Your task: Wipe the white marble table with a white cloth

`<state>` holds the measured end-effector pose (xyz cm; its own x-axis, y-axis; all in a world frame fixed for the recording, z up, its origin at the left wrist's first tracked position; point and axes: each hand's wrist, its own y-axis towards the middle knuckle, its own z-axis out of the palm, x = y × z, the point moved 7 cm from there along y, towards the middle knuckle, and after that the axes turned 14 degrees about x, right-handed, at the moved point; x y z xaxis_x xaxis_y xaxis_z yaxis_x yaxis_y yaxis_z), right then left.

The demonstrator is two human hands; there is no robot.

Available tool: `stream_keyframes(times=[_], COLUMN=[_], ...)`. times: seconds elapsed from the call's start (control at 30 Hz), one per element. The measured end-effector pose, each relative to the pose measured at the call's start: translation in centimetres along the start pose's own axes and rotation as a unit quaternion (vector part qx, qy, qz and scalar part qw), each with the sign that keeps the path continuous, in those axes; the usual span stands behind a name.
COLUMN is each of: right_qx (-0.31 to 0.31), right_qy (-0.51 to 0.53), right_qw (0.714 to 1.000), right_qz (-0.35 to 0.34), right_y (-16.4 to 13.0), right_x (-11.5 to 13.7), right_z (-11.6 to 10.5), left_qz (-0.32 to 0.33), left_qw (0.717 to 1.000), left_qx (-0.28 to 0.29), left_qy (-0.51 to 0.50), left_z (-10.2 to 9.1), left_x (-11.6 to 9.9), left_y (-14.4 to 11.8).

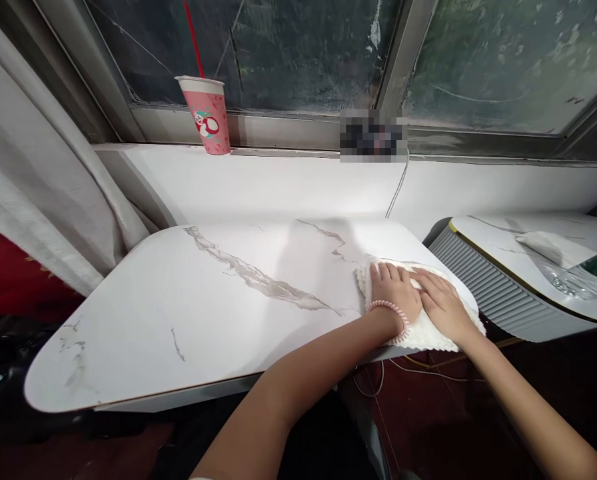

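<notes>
A white cloth (431, 333) with a scalloped edge lies spread over the right end of a white marble-patterned table (218, 320). Pressed flat on the cloth is my left hand (396, 290), its fingers stretched out and a pink coiled band around the wrist. Beside it, my right hand (443, 303) also rests flat on the cloth, fingers extended toward the left hand. Part of the cloth hangs over the table's front right edge. Neither hand is curled around anything.
On the window ledge stands a pink paper cup (211, 123) with a red straw. A blurred dark item (373, 137) sits farther right, near a thin cable (397, 187). A second table (498, 233) at right bears a plastic bottle (583, 277). A curtain (43, 147) hangs left.
</notes>
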<state>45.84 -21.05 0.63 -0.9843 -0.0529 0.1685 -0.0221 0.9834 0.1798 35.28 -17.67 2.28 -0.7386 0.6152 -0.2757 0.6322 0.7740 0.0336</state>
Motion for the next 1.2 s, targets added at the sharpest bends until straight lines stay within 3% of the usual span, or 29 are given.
stream_keyframes(times=[0.2,0.57,0.77,0.9,1.03,1.2], right_qx=[-0.001,0.022,0.034,0.042,0.042,0.049], right_qy=[-0.007,0.052,0.042,0.053,0.047,0.031], right_qw=[0.999,0.998,0.998,0.997,0.998,0.998], right_qz=[0.035,-0.011,-0.039,-0.02,-0.016,-0.034], right_y=[4.1,18.9,25.1,26.8,26.7,24.9], right_x=[1.1,5.5,7.2,7.5,7.7,8.9], right_z=[0.5,3.5,4.9,5.2,5.1,5.1], left_qz=[0.011,-0.095,-0.137,-0.149,-0.142,-0.145], left_qw=[1.0,0.995,0.99,0.987,0.987,0.988], left_qx=[-0.02,-0.031,-0.044,-0.058,-0.067,-0.06], left_qy=[-0.016,-0.016,-0.005,0.008,0.016,0.015], left_z=[-0.6,-3.3,-4.7,-5.2,-5.1,-4.9], left_x=[2.9,15.3,19.9,21.2,21.1,20.6], left_y=[3.4,11.1,13.7,14.6,14.6,12.3])
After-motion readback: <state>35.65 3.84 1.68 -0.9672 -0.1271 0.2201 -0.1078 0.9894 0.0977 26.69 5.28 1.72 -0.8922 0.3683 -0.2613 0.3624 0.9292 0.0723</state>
